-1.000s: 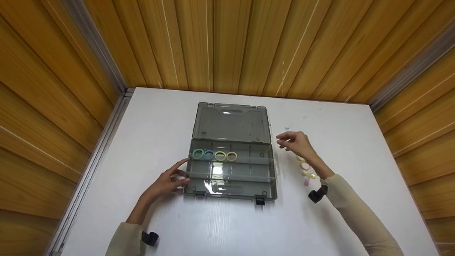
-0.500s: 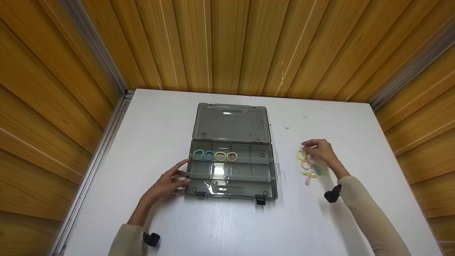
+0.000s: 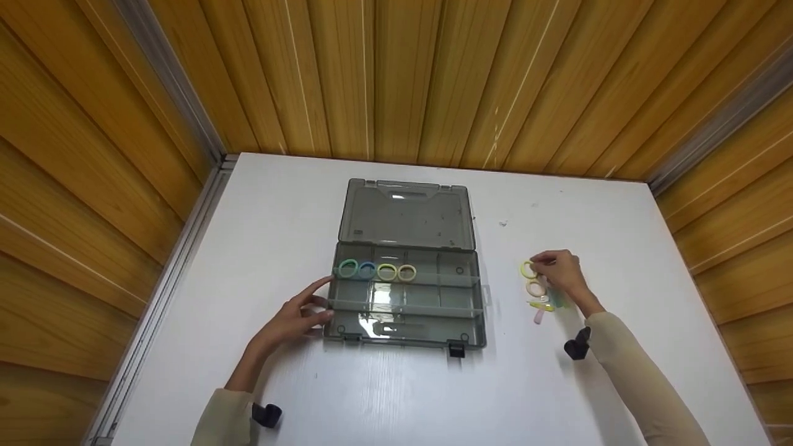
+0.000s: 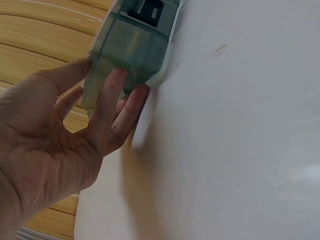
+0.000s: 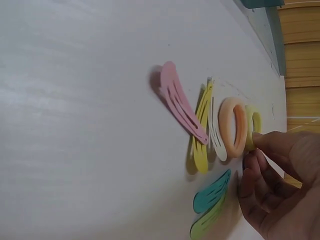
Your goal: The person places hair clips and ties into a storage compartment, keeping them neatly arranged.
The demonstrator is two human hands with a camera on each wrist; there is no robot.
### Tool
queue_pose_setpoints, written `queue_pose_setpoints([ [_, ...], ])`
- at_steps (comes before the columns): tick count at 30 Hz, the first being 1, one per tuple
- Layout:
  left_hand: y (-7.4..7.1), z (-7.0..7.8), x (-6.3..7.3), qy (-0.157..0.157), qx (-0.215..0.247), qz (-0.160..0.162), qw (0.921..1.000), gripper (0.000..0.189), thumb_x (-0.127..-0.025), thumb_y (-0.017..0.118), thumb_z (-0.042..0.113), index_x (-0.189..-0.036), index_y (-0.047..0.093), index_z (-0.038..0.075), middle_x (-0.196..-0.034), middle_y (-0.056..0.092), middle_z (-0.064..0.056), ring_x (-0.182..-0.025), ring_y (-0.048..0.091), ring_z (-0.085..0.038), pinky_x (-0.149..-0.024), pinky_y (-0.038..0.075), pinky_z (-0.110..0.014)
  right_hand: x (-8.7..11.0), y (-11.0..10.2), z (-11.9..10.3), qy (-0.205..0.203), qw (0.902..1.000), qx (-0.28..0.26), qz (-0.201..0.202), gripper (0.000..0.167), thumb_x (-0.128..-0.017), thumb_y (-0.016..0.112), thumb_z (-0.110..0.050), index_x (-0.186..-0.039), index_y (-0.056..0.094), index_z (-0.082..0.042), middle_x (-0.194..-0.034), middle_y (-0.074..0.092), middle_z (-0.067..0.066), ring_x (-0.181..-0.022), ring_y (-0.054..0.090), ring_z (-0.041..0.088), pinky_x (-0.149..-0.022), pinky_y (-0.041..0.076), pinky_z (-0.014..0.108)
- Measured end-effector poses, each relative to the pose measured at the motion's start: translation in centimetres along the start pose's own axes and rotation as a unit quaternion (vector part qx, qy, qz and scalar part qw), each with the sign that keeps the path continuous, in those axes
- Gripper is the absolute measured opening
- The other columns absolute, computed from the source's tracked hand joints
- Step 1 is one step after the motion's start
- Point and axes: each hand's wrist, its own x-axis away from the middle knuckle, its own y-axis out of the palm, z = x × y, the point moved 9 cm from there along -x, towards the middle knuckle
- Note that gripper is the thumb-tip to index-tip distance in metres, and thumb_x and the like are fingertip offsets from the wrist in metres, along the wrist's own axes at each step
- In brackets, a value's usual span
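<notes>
A smoky-grey, see-through divided box [image 3: 406, 296] lies with its lid folded back. In its upper row stand several hair ties: a green hair tie [image 3: 340, 270], a blue hair tie [image 3: 360, 271] and two pale yellow ones. My left hand [image 3: 291, 319] rests its spread fingers against the box's left side. Off to the right, my right hand [image 3: 564, 272] pinches a yellow hair tie [image 5: 249, 116] between thumb and fingers. Beside it on the table lies a peach hair tie [image 5: 225, 127].
Snap hair clips lie near the right hand: a pink clip [image 5: 175, 97], a yellow clip [image 5: 201, 162], a white clip [image 5: 216, 135], a teal clip [image 5: 205, 199] and a green clip [image 5: 202, 227]. The white table [image 3: 396, 402] meets wood-look walls [image 3: 403, 80] behind.
My right hand has moved from beside the box's right edge, right and down to the loose hair ties, and now pinches the yellow one. The left hand stays at the box.
</notes>
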Motion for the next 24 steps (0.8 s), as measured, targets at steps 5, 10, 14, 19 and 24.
queue_pose_setpoints([
  [5, 0.0, -0.1, -0.1, 0.007, 0.008, -0.006, 0.9999, 0.076, -0.098, 0.071, 0.024, -0.161, 0.030, 0.030, -0.133, 0.054, -0.026, -0.104, 0.070, -0.025, -0.082, 0.063, -0.043, 0.2, -0.3, 0.0, 0.010, 0.9993, 0.008, 0.035, 0.018, -0.093, 0.072, -0.009, -0.102, 0.076, 0.006, -0.098, 0.076, 0.024, -0.077, 0.064, 0.009, -0.064, 0.045, 0.010],
  [10, 0.0, -0.2, -0.2, 0.008, 0.011, -0.008, 0.9999, 0.076, -0.098, 0.071, 0.023, -0.161, 0.030, 0.031, -0.133, 0.054, -0.027, -0.103, 0.070, -0.025, -0.082, 0.063, -0.043, 0.2, -0.6, -1.0, 0.010, 0.9988, -0.010, 0.047, 0.020, -0.095, 0.069, -0.010, -0.106, 0.076, 0.006, -0.100, 0.076, 0.025, -0.075, 0.062, 0.002, -0.063, 0.046, 0.010],
  [14, 0.0, -0.2, -0.1, 0.003, 0.008, -0.001, 1.0000, 0.076, -0.097, 0.072, 0.025, -0.161, 0.031, 0.032, -0.134, 0.055, -0.026, -0.103, 0.071, -0.026, -0.080, 0.063, -0.043, 0.1, -0.5, -3.0, -0.013, 0.9982, -0.048, 0.033, 0.021, -0.097, 0.069, -0.010, -0.107, 0.075, 0.006, -0.099, 0.075, 0.027, -0.070, 0.067, 0.003, -0.061, 0.050, 0.011],
  [19, 0.0, 0.0, -0.2, 0.001, 0.000, 0.005, 1.0000, 0.076, -0.098, 0.071, 0.024, -0.161, 0.031, 0.030, -0.134, 0.056, -0.027, -0.104, 0.072, -0.028, -0.079, 0.061, -0.044, 0.1, 0.0, -6.1, -0.031, 0.9938, -0.104, 0.026, 0.021, -0.097, 0.069, -0.011, -0.110, 0.075, 0.005, -0.097, 0.075, 0.026, -0.069, 0.072, 0.008, -0.061, 0.059, 0.023],
  [24, -0.1, 0.2, 0.0, 0.005, -0.001, 0.002, 1.0000, 0.076, -0.098, 0.070, 0.022, -0.162, 0.030, 0.028, -0.134, 0.056, -0.027, -0.101, 0.072, -0.027, -0.078, 0.061, -0.043, 0.0, 1.6, -9.6, -0.026, 0.9870, -0.158, 0.016, 0.024, -0.095, 0.072, -0.013, -0.111, 0.074, 0.005, -0.098, 0.076, 0.021, -0.068, 0.069, 0.001, -0.062, 0.058, 0.020],
])
